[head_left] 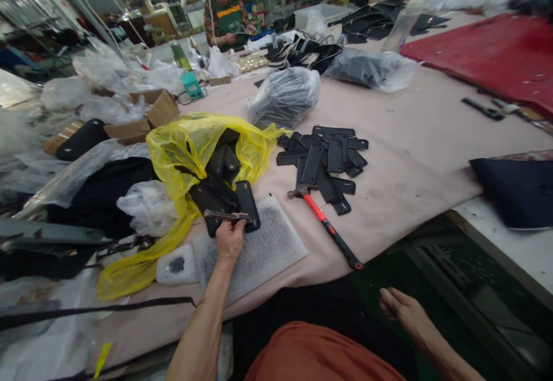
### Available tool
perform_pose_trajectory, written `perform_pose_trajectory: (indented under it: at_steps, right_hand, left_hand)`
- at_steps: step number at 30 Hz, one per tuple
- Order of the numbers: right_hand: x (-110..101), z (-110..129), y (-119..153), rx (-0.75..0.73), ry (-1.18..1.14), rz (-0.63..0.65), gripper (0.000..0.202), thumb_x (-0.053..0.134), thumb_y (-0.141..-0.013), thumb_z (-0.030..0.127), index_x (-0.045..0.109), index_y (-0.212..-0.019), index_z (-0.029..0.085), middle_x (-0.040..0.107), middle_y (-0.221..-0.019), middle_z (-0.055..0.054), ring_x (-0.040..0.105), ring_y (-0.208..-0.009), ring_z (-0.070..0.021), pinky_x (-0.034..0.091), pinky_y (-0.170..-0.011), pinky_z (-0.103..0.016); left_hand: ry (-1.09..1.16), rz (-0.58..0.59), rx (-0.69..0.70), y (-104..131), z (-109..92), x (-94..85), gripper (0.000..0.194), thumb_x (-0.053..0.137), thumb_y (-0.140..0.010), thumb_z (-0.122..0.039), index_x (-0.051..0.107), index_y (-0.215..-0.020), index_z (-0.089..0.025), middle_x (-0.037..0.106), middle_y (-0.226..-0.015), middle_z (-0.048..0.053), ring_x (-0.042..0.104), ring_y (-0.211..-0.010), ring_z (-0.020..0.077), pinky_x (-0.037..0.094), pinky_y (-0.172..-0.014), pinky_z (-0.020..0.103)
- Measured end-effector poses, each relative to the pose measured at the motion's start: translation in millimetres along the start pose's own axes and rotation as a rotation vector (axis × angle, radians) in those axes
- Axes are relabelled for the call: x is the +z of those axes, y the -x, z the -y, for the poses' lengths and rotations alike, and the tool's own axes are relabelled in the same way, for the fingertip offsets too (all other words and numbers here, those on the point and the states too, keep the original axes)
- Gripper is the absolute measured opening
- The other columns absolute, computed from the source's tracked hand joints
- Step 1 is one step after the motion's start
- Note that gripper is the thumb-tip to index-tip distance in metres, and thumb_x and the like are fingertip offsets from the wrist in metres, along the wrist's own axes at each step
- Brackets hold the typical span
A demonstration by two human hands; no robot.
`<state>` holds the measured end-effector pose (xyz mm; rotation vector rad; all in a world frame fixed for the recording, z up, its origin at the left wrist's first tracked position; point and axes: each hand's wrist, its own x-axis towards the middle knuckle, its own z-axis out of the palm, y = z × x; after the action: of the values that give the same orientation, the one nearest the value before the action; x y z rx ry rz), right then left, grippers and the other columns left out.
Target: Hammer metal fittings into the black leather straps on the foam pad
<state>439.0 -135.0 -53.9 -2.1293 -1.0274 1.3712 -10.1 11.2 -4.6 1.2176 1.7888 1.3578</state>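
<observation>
In the head view, my left hand (230, 241) pinches a thin, dark bar-shaped piece (220, 215), seen nearly edge-on. Under it lie black flat pieces (247, 205) like small cases, partly on a scuffed white board (276, 237). More of them spill from the mouth of a yellow plastic bag (175, 144). Low on the right, my right hand (401, 307) hangs off the table edge with its fingers curled; whether anything is in them is hidden. A claw hammer (322, 219) with a red and black handle rests right of the board, touching a heap of black strap-like pieces (313, 162).
Behind the heap sits a clear bag of grey pieces (283, 95). A small white block (177, 264) lies left of the board. Cardboard boxes (162, 110) and plastic bags crowd the left. A red sheet (488, 58) covers the far right. Another person (228, 15) works across the table.
</observation>
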Motion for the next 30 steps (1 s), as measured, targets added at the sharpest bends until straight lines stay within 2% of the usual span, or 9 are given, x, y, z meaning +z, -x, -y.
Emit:
perform_pose_trajectory:
  at_steps: [3,7,11,16,20,24,27,30]
  right_hand:
    - [6.0,15.5,-5.1,0.046,-0.113,0.074,0.044,0.062,-0.064,0.063,0.060,-0.062,0.019,0.061,-0.062,-0.006,0.055,-0.058,-0.0175,0.045,-0.057,-0.032]
    - [8.0,30.9,-5.8,0.001,-0.233,0.110,0.035,0.069,-0.061,0.051,0.058,-0.065,0.018,0.059,-0.060,-0.001,0.051,-0.056,-0.0137,0.040,-0.057,-0.029]
    - [9.8,33.9,-6.6,0.001,-0.308,0.071,0.032,0.072,-0.060,0.043,0.061,-0.075,0.017,0.064,-0.066,-0.002,0.055,-0.061,-0.0140,0.043,-0.062,-0.029]
    - [13.0,34.9,-2.5,0.029,-0.368,0.051,0.028,0.072,-0.060,0.036,0.063,-0.077,0.016,0.069,-0.073,-0.006,0.061,-0.065,-0.0156,0.048,-0.066,-0.030]
    - [15.5,38.2,1.9,0.065,-0.394,0.023,0.030,0.073,-0.060,0.039,0.062,-0.076,0.015,0.067,-0.068,-0.006,0.060,-0.058,-0.0148,0.049,-0.058,-0.029]
    - [14.0,35.1,1.8,0.121,-0.359,-0.038,0.035,0.069,-0.068,0.049,0.056,-0.067,0.017,0.061,-0.059,-0.003,0.058,-0.052,-0.0146,0.050,-0.053,-0.029]
    - [8.9,30.0,-0.2,0.141,-0.291,-0.127,0.037,0.059,-0.077,0.051,0.049,-0.061,0.019,0.056,-0.055,0.000,0.054,-0.050,-0.0125,0.049,-0.053,-0.028]
    - [4.0,32.8,4.7,0.126,-0.205,-0.121,0.031,0.060,-0.077,0.043,0.048,-0.061,0.020,0.055,-0.055,0.001,0.051,-0.050,-0.0111,0.044,-0.052,-0.025]
  left_hand:
    - [-0.033,0.024,0.002,-1.3,0.3,-0.5,0.026,0.062,-0.079,-0.036,0.071,-0.094,-0.017,0.075,-0.093,0.007,0.070,-0.088,0.0216,0.055,-0.086,0.035]
    - [-0.123,0.008,0.009,0.2,-6.1,-1.0,0.029,0.062,-0.077,-0.039,0.071,-0.094,-0.017,0.075,-0.094,0.006,0.070,-0.090,0.0215,0.054,-0.089,0.035]
    - [-0.191,-0.030,0.017,-1.5,-9.2,0.0,0.033,0.064,-0.076,-0.040,0.071,-0.095,-0.015,0.075,-0.093,0.007,0.070,-0.091,0.0221,0.054,-0.089,0.036]
    - [-0.290,-0.030,0.080,-1.8,-14.8,0.8,0.031,0.062,-0.077,-0.042,0.072,-0.091,-0.016,0.075,-0.091,0.006,0.069,-0.094,0.0231,0.052,-0.093,0.037]
    - [-0.286,-0.053,0.087,1.4,-25.5,3.2,0.030,0.063,-0.076,-0.040,0.071,-0.093,-0.017,0.076,-0.089,0.004,0.070,-0.090,0.0216,0.053,-0.091,0.035]
    - [-0.277,-0.082,0.080,2.8,-30.9,4.6,0.025,0.065,-0.075,-0.040,0.072,-0.088,-0.020,0.075,-0.084,0.001,0.070,-0.087,0.0219,0.055,-0.087,0.036]
    - [-0.285,-0.062,0.100,0.9,-25.3,3.5,0.024,0.065,-0.076,-0.041,0.072,-0.089,-0.022,0.075,-0.086,-0.001,0.069,-0.092,0.0222,0.054,-0.091,0.037]
    - [-0.262,-0.043,0.103,-1.6,-14.9,2.1,0.025,0.064,-0.078,-0.041,0.072,-0.092,-0.022,0.075,-0.088,0.000,0.069,-0.091,0.0218,0.053,-0.091,0.037]
